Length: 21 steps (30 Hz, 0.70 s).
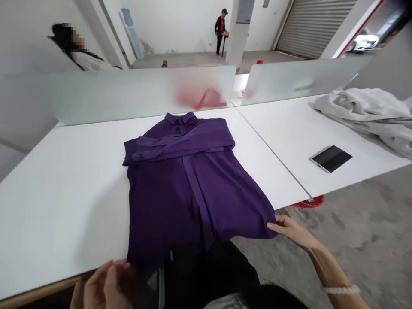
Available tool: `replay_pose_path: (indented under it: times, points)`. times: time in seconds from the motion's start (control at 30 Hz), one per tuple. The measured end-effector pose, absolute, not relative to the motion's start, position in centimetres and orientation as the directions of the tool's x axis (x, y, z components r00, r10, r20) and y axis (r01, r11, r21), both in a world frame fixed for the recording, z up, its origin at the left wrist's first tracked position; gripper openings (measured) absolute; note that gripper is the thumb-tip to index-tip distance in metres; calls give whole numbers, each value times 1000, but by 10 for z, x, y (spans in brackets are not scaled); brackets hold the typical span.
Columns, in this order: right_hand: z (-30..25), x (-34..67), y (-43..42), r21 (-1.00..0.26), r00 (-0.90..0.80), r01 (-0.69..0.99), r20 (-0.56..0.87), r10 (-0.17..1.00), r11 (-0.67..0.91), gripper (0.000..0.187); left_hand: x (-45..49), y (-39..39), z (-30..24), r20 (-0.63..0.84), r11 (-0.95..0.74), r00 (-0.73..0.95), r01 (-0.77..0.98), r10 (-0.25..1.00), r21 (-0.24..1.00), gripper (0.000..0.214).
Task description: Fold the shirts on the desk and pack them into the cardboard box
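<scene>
Purple shirt: front up on the white table, collar away from me, both sleeves laid across the chest, the hem reaching past the near edge; I mean this shirt.
Right hand: my right hand pinches the hem's right corner, thumb on top.
Left hand: my left hand has curled fingers at the hem's left corner; I cannot tell whether they grip it.
Red container: only the rim of a red container shows below the table edge; its contents are hidden from me.
Water bottle: a blue bottle sits upturned on the dispenser by the back wall; I cannot make out its level.
Table's right part: a phone lies near bunched white cloth.
</scene>
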State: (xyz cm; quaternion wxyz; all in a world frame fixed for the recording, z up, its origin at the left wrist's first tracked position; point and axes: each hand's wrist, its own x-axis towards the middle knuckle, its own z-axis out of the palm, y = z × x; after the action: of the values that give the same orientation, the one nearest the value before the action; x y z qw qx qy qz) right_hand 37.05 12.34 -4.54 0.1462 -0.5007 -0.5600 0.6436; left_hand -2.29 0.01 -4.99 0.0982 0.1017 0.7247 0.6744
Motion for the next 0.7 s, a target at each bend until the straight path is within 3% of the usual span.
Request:
replay_pose_path:
  times: [0.1, 0.27, 0.37, 0.47, 0.57, 0.7]
  points:
    - [-35, 384, 119, -859, -464, 364, -502, 730, -359, 52, -27, -30, -87, -255, 261, -896, -164, 364, 951, 41]
    - [-23, 388, 112, -870, -372, 326, -478, 796, -370, 49, -40, -28, -106, -361, 453, -730, -79, 580, 888, 57]
    - [-26, 384, 107, -854, -398, 358, -506, 765, -379, 40, -44, -23, -106, -433, 395, -601, -204, 672, 896, 51]
    - [-38, 387, 100, -881, -327, 265, -465, 823, -393, 43, -52, -32, -109, -509, 285, -628, -428, 589, 857, 47]
    - [-54, 392, 97, -894, -270, 229, -439, 857, -386, 45, -60, -45, -116, -541, 192, -675, -523, 502, 830, 50]
    - [-72, 391, 99, -854, -328, 319, -506, 798, -410, 50, -58, -46, -138, -558, 107, -610, -616, 562, 780, 55]
